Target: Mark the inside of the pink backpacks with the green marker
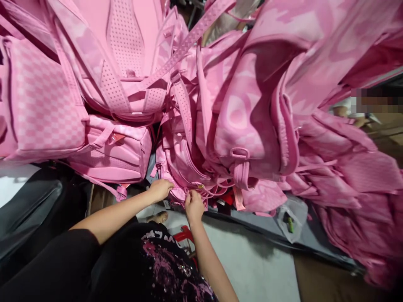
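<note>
A pink backpack (184, 161) lies in the middle, with its lower edge toward me and thin pink cords at its front right. My left hand (161, 189) is closed, pinching pink fabric at the near edge of this bag. Just to the right, my right hand (194, 205) is also closed, its fingertips on the same near edge beside the cords. What exactly lies between the right fingers is too small to tell. A small gold-coloured metal piece (200, 186) shows on the bag above my right hand.
Pink backpacks crowd the table: a checkered one (47, 100) at left, a large camouflage one (248, 105) at right, and a heap (355, 180) farther right. A clear plastic bag (292, 220) with something green lies at the table's front edge. Black seat-like padding (34, 205) stands at left.
</note>
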Motion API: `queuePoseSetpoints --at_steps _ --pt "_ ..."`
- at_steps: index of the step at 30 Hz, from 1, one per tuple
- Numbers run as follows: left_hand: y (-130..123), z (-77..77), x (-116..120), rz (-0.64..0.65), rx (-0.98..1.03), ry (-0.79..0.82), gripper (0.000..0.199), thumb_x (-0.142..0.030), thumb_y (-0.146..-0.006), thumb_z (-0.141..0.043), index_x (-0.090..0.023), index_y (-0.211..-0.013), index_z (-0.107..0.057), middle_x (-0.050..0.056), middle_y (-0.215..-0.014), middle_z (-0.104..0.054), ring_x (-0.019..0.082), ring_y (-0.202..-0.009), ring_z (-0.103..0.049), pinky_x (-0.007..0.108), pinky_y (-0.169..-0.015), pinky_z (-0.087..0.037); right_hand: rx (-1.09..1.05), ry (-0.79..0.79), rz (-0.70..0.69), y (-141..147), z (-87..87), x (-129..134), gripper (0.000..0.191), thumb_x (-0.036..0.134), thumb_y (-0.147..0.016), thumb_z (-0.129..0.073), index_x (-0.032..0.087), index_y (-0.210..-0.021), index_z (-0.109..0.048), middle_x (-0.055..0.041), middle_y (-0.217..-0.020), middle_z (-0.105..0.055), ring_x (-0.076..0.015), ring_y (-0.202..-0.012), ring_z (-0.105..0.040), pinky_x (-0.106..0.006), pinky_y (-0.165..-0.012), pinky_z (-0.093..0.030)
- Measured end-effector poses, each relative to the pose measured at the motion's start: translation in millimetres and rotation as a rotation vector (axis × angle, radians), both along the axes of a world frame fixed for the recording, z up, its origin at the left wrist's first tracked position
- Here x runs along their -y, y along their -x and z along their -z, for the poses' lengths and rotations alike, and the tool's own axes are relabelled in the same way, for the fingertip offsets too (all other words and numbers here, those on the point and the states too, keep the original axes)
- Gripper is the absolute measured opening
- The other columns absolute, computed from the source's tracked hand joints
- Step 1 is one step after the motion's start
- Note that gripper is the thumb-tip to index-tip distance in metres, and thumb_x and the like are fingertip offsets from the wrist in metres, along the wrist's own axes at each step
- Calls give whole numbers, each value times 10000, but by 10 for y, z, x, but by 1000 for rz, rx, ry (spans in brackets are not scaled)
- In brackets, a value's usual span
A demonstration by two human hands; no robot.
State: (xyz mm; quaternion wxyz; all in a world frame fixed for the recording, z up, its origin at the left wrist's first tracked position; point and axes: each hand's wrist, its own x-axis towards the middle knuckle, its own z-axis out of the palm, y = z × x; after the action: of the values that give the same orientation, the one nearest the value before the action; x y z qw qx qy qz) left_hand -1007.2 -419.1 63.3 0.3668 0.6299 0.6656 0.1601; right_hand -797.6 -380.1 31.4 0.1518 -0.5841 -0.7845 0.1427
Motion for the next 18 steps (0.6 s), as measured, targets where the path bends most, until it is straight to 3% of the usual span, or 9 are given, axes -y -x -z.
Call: queuePoseSetpoints --at_steps 3,6,11,14,18 --pt "-25 54 -81 44 -21 29 268 -379 -958 -574 -137 -1049 -646 66 -1060 -666 189 -1002 -638 425 -923 -532 -73 19 -37 38 47 -14 362 288 -906 -387 147 -1026 -699 -126 -1020 -698 -238 -943 -618 -341 -870 -451" --pt "-72 140 -188 78 -24 68 272 -371 -955 -581 -146 -1096 -637 77 -1123 -652 198 -1038 -630 431 -930 -536 -124 37 -32 33 94 -37 398 279 -910 -351 132 -1044 -695 -137 -1051 -713 -240 -977 -631 -361 -920 -455" --pt "-234 198 -425 159 17 89 275 -366 -955 -581 -155 -1123 -633 83 -1160 -643 197 -1048 -627 426 -931 -541 -137 35 13 40 109 -62 357 358 -904 -410 163 -963 -703 -113 -961 -720 -246 -884 -636 -345 -818 -461" --pt "-311 131 -532 187 42 69 266 -367 -956 -580 -154 -1105 -640 79 -1141 -652 194 -1043 -631 426 -937 -537 -139 -12 63 42 51 -59 294 380 -872 -468 195 -857 -696 -93 -803 -676 -240 -729 -596 -331 -692 -423" --pt "-249 42 -553 198 79 52 269 -368 -944 -600 -149 -1094 -644 73 -1113 -661 197 -1040 -635 437 -949 -528 -213 -97 109 -44 -49 -36 295 451 -860 -508 224 -767 -671 -102 -836 -663 -244 -709 -572 -342 -671 -399"
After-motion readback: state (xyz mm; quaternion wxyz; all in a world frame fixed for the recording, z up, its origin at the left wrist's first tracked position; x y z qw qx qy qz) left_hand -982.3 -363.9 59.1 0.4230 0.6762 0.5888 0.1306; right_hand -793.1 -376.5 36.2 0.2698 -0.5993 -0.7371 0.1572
